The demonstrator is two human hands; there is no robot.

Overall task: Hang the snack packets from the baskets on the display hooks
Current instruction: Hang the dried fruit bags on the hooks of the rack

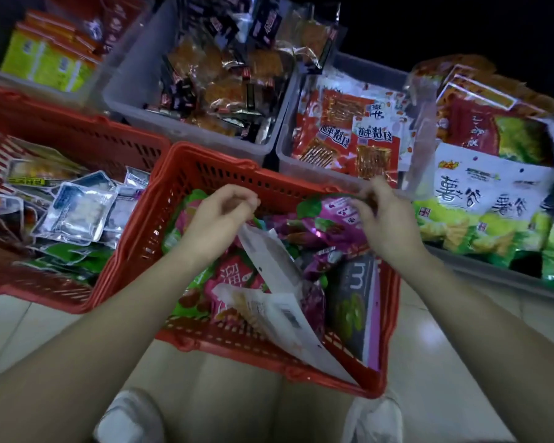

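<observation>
Head view: a white snack packet (271, 260) is pinched at its top by the left hand (218, 215) and hangs into the red basket (231, 172); a purple packet (336, 210) beside it is pinched by the right hand (386, 225).

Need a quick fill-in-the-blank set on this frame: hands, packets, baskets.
1. The left hand dangles a white packet over a ___ basket.
2. The right hand pinches a purple packet near that basket's ___ rim.
3. A second basket stands on the person's ___.

Missing words: red; far; left.
</observation>
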